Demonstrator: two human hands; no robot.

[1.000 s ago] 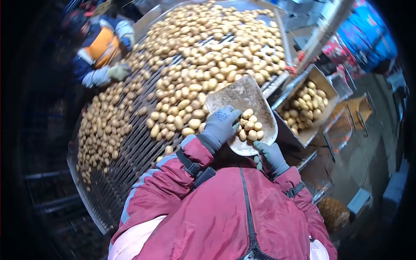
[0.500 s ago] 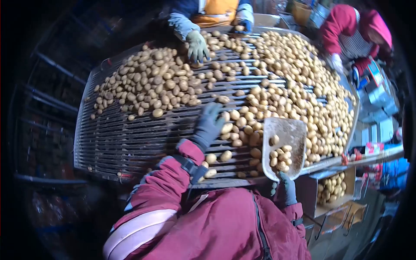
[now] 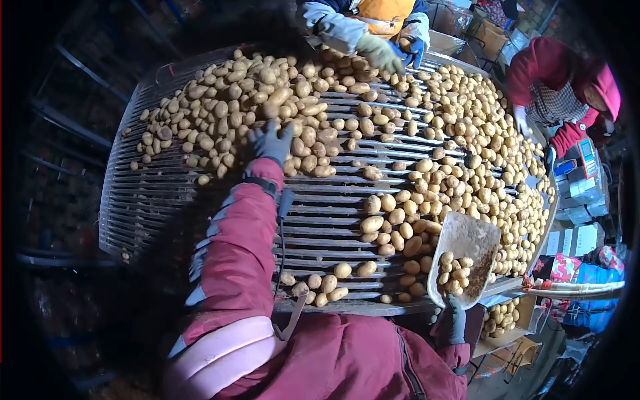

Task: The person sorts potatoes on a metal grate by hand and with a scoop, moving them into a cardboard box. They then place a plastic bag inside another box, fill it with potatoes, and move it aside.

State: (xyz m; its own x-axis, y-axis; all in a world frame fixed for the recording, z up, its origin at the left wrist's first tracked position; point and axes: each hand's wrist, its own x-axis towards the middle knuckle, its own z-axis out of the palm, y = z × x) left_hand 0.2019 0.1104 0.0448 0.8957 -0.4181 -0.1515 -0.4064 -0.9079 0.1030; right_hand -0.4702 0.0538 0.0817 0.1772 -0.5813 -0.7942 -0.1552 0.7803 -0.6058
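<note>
My left hand (image 3: 271, 143), in a grey glove, reaches across the slatted metal table (image 3: 320, 220) to the near side of the left potato heap (image 3: 223, 107). Its fingers are apart and touch the potatoes there; a blurred potato (image 3: 271, 110) lies just beyond the fingertips. At the table's front edge my right hand (image 3: 453, 323), also gloved, is closed round the handle of a pale, dirt-smeared scoop (image 3: 481, 247). Several potatoes (image 3: 456, 273) lie in the scoop, which is beside the right-hand potato heap (image 3: 460, 127). A few loose potatoes (image 3: 328, 284) rest near the front edge.
Across the table a person's gloved hands (image 3: 383, 55) work among potatoes. Another person in a dark red hood (image 3: 550, 70) stands at the far right. Below the right front edge is a cardboard box of potatoes (image 3: 501, 319). White boxes (image 3: 579, 240) are stacked at right.
My left hand has moved left and away from me, from the middle slats to the left heap. The scoop has shifted slightly in view. The other person's hands have come closer together.
</note>
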